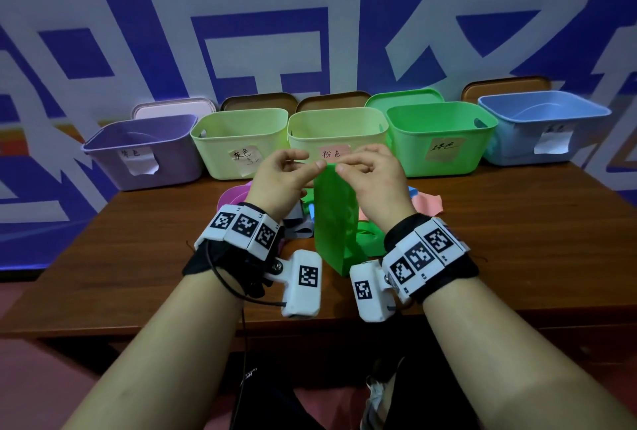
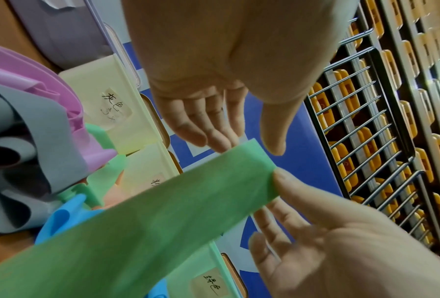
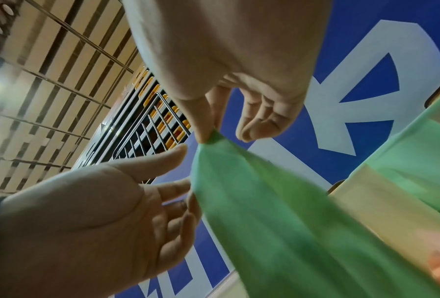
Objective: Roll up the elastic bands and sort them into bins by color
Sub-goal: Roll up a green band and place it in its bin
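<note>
Here, my left hand (image 1: 281, 176) and right hand (image 1: 374, 176) each pinch the green band (image 1: 332, 219) by a top corner, hanging flat for rolling.

We see a brown wooden table (image 1: 482, 240) set against a blue wall banner with large white characters (image 1: 310, 33). Lids lean against that banner: a white lid (image 1: 172, 107), brown lids (image 1: 258, 102), a green lid (image 1: 403, 98). In the left wrist view a dark wire rack (image 2: 366, 141) holds yellow items, too blurred to identify.
</note>
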The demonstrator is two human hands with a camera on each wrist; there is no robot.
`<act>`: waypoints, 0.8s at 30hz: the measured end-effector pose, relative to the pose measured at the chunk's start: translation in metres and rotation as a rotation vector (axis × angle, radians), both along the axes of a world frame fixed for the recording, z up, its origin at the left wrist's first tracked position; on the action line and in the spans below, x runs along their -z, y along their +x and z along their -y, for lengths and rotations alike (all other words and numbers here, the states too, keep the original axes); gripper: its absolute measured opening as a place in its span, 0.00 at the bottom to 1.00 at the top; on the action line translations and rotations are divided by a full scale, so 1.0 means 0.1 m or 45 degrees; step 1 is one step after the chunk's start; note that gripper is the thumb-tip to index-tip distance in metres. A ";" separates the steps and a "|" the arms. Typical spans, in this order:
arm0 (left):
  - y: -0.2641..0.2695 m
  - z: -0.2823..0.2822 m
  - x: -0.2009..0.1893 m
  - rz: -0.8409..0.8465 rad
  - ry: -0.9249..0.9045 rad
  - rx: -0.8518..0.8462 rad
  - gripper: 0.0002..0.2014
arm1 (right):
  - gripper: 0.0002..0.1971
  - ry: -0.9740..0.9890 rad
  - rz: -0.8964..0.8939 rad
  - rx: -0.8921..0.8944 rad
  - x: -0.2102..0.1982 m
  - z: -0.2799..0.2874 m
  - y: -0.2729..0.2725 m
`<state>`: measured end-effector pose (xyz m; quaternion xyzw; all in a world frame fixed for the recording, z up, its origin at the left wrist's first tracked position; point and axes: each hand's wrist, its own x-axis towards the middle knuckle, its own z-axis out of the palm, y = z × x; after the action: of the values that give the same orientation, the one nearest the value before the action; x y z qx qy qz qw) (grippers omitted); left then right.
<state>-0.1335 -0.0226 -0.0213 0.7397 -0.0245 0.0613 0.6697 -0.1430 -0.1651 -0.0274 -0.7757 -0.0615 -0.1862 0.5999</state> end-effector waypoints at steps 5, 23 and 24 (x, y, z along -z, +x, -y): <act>-0.07 0.03 -0.10 0.085 0.112 0.058 0.02 | 0.03 0.007 -0.036 -0.047 -0.16 0.06 -0.01; -0.45 0.14 -0.78 0.229 -0.102 0.026 0.07 | 0.10 0.146 0.027 -0.237 -0.75 0.11 -0.28; -0.48 0.13 -0.82 0.239 -0.112 0.045 0.06 | 0.10 0.133 0.034 -0.237 -0.79 0.11 -0.30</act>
<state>-0.1813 -0.0357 0.0604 0.7002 -0.0975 0.1196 0.6971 -0.1735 -0.1761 0.0513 -0.7317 -0.1314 -0.1428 0.6534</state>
